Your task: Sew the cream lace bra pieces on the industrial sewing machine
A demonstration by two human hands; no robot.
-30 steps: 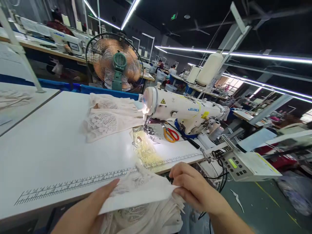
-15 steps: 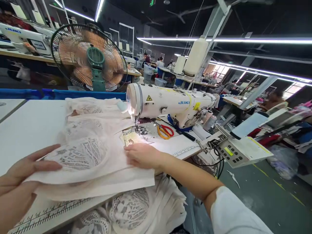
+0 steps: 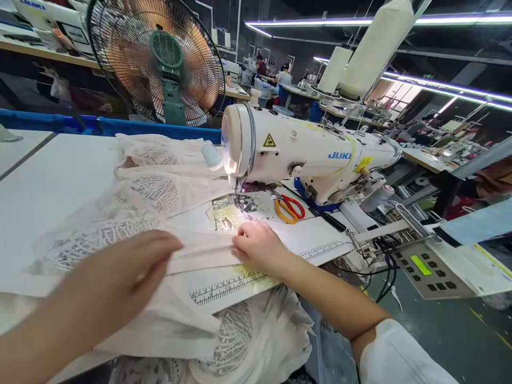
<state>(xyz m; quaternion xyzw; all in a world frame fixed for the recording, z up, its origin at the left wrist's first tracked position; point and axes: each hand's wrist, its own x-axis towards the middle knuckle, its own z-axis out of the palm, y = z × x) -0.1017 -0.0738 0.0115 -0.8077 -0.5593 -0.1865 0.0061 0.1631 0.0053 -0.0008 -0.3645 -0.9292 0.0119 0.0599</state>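
A strip of white fabric (image 3: 204,248) with lace panels is stretched between my two hands in front of the sewing machine (image 3: 296,146). My left hand (image 3: 132,277), slightly blurred, pinches it at the left. Thumb and fingers of my right hand (image 3: 260,246) are closed on its right end, just below the needle area. More of the fabric with lace (image 3: 158,192) lies across the table to the left of the needle. Below the table edge hangs a bunched pile of white lace pieces (image 3: 264,336).
Red and orange-handled scissors (image 3: 290,208) lie beside the machine bed. A ruler scale (image 3: 228,290) runs along the table's front edge. Behind stands a large fan (image 3: 168,53); a control box (image 3: 432,272) is at the right. Other people sit far back.
My left hand has moved right and inward, closing on the fabric nearer my right hand. The fabric's front part now drapes over the table edge, uncovering the ruler scale. The view has shifted closer.
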